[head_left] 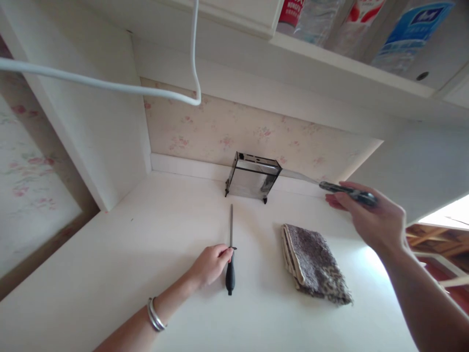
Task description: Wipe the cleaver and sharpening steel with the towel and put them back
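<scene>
My left hand [210, 265] pinches a sharpening steel [230, 277] near its guard; the thin rod points away from me and the black handle hangs toward me, close over or on the white tabletop. In my right hand [377, 222] is a kitchen knife [346, 191], gripped by its dark handle. Its blade points left, and the tip end meets the upper right edge of a knife block [252, 182] in view. Whether the tip is inside or behind the block I cannot tell. The block has slots on top, clear-looking sides and small black feet.
A folded grey-brown towel [315, 264] lies on the white table [161, 303] between my hands. Above hangs a white shelf [351, 54] with several plastic bottles [414, 32]. A white cable [110, 84] crosses the upper left. Floral wallpaper [227, 129] covers the back wall.
</scene>
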{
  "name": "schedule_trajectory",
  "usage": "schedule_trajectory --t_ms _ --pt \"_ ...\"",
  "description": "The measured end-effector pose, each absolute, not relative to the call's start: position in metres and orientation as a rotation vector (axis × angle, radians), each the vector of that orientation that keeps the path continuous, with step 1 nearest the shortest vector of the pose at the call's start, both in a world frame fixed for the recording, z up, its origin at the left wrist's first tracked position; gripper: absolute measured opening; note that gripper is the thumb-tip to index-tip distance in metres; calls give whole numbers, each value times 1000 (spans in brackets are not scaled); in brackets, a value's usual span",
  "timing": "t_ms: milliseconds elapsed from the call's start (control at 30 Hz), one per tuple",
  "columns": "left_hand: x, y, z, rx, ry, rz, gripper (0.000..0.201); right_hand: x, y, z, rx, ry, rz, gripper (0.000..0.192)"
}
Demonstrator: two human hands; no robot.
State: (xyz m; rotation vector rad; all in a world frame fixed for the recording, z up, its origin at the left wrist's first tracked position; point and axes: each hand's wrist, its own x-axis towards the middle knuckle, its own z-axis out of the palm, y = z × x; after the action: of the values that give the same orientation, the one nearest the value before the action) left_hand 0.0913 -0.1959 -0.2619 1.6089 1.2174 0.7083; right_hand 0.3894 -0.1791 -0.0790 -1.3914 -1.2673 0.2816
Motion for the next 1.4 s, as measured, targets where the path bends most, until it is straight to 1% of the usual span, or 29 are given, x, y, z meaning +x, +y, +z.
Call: schedule_trajectory --t_ms 100,333,467,900,1100,1267,1400 --pt "91 -196 -261 1615 1223 695 41 397 -157 -55 -1278 -1273 215 33" --pt "90 -194 -261 1631 1211 710 41 408 -93 -12 -1114 -1228 373 18" --pt "89 -194 -259 1617 1214 697 43 408 -68 1 -1138 -1239 428 19" --pt "88 -190 -268 1611 1200 678 45 410 -40 18 -1222 -1265 425 30" --pt "87 -189 -270 1614 1210 655 46 410 -35 19 -1200 -1259 437 24" --pt "88 -189 -267 1646 1201 636 45 412 -27 18 -1131 -1248 509 10" --pt "88 -189 -265 1655 1207 644 45 413 -21 19 -1146 -1235 549 8"
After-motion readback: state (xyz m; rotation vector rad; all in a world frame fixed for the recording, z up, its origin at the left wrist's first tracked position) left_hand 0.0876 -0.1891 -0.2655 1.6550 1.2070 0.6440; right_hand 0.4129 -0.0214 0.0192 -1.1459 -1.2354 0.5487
